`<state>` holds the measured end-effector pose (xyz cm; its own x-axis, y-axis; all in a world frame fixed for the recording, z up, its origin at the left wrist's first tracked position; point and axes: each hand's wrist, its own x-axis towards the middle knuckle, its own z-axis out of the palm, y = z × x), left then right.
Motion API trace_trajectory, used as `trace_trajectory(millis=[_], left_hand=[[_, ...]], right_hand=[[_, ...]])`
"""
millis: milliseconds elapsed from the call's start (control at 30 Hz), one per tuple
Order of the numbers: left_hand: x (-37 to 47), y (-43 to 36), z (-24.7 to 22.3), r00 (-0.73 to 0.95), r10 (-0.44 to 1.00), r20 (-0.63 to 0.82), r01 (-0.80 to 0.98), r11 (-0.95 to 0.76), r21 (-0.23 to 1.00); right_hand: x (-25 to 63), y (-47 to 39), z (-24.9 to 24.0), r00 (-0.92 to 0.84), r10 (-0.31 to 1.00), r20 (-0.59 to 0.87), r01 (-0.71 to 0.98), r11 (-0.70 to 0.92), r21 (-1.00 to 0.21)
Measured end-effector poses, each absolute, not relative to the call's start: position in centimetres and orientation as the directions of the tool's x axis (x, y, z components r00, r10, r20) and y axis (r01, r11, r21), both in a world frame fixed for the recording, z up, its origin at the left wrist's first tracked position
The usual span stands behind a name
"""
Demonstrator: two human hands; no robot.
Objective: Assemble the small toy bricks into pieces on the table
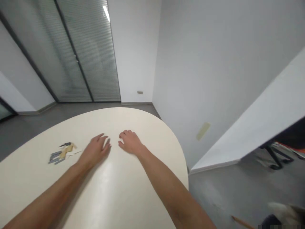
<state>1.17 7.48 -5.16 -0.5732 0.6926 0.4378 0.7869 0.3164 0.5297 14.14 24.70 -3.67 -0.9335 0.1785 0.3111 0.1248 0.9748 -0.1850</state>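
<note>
My left hand (96, 148) is at the middle of a pale, round-ended table (114, 197), fingers spread and curving forward, with nothing in them. Opposite it, my right hand (130, 141) has its fingers loosely curled and the thumb apart from them; nothing shows in its grasp. A narrow gap of bare tabletop lies between the two hands. Left of my left hand is a small pile of objects (63, 153), yellowish, grey, black and white, too blurred to name. A thin white piece of the pile reaches toward my left wrist.
A grey-white wall (202, 63) runs close along the table's right side, with a socket plate (203, 131) low on it. Glass panels with blinds (95, 57) stand beyond the far edge. At the right are a wheeled chair base (276, 159) and a thin brown stick (241, 221).
</note>
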Motion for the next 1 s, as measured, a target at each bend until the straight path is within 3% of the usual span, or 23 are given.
trace_trajectory(millis=[33, 133, 267, 433, 1000], left_hand=[[1.7, 8.0, -5.5, -0.523, 0.745, 0.415, 0.831, 0.338, 0.442], [2.6, 8.4, -6.0, -0.576, 0.734, 0.360, 0.816, 0.494, 0.299], [3.0, 6.9, -5.3, -0.618, 0.752, 0.230, 0.786, 0.580, 0.216], [3.1, 5.9, -4.6, -0.584, 0.796, 0.159, 0.806, 0.545, 0.232], [3.2, 5.9, -4.4, -0.590, 0.799, 0.116, 0.796, 0.552, 0.249]], right_hand=[[13.6, 24.6, -3.7, -0.929, 0.195, 0.315, 0.134, 0.970, -0.204], [12.8, 24.2, -4.1, -0.920, 0.230, 0.316, 0.145, 0.951, -0.272], [13.2, 24.2, -4.6, -0.953, 0.220, 0.210, 0.159, 0.949, -0.271], [13.6, 24.4, -4.8, -0.978, 0.188, 0.092, 0.160, 0.956, -0.247], [14.9, 25.2, -5.2, -0.975, 0.181, 0.130, 0.155, 0.971, -0.183]])
